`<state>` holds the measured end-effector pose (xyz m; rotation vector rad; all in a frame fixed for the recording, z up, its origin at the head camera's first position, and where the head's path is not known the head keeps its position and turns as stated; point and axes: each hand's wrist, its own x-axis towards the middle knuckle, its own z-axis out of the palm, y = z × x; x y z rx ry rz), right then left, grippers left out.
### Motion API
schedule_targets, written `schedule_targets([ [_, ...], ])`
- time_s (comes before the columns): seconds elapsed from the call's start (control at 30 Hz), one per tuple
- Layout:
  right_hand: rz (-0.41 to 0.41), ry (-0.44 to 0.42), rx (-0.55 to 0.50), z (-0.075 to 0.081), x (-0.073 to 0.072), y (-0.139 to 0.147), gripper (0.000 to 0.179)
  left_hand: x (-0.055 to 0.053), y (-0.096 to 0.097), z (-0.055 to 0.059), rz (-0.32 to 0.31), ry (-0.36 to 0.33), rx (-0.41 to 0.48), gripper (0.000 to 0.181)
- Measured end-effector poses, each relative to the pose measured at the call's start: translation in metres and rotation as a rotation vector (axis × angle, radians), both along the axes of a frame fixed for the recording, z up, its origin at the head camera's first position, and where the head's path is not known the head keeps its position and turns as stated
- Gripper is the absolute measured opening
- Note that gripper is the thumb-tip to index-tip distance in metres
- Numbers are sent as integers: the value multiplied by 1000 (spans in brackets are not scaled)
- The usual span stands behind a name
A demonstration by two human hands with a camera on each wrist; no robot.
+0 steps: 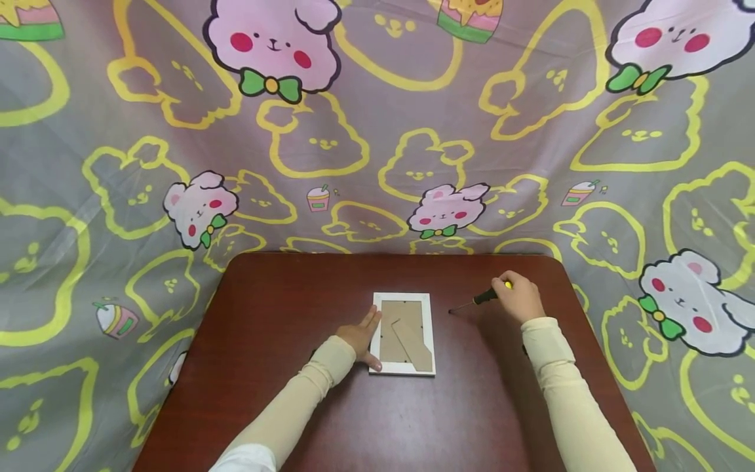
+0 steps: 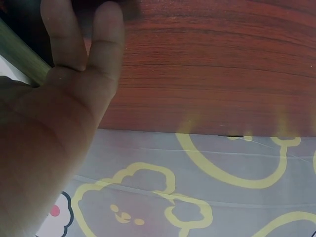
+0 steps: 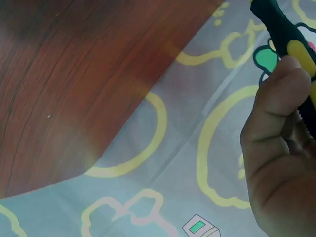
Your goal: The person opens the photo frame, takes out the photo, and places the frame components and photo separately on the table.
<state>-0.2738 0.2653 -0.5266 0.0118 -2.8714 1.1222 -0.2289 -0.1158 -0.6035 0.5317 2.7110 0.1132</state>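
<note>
A white picture frame [image 1: 431,328] lies back up on the table, its brown backing board [image 1: 407,314] and slanted stand leg [image 1: 413,347] showing. My left hand [image 1: 356,339] rests against the frame's left side, fingers extended along the edge and thumb at the lower left corner. In the left wrist view, the left hand [image 2: 74,94] shows two fingers reaching forward. To the right of the frame, my right hand [image 1: 519,297] grips a screwdriver [image 1: 486,295] with a black and yellow handle. Its shaft points left and down, the tip apart from the frame. The right wrist view shows the thumb against the handle [image 3: 276,22].
The dark red wooden table [image 1: 283,288] has rounded far corners. A grey curtain [image 1: 377,111] with yellow outlines and cartoon bunnies hangs behind it and along both sides.
</note>
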Motion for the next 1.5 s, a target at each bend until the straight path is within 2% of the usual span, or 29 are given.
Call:
schedule_targets([
  [0.07,3,-33,-48,4,1,0,35,0,1,0,-2,-4,-2,137],
  [0.2,5,-110,-211,12,5,1,42,0,2,-1,0,7,6,137],
  [0.3,28,-208,-356,16,7,3,46,0,2,-2,6,16,24,136],
  [0.4,70,-335,-481,15,8,3,40,1,1,-2,6,8,21,136],
  [0.5,116,-442,-578,11,8,1,25,2,0,1,10,1,36,136],
  [0.63,172,-504,-672,-2,8,-3,13,3,0,2,17,-1,44,134],
  [0.77,249,-534,-729,-12,9,-7,31,2,0,-1,12,8,14,135],
  [0.83,285,-538,-722,-16,10,-9,37,1,0,-3,9,11,7,136],
  [1.1,364,-477,-539,-29,11,-30,25,-1,-2,-6,16,14,8,137],
  [1.23,398,-502,-500,-38,12,-44,23,-2,-4,-6,7,38,24,137],
  [1.4,425,-539,-477,-49,18,-56,18,-2,-3,-8,5,28,45,139],
  [1.5,442,-510,-384,-56,20,-60,15,-3,-2,-11,10,14,43,139],
])
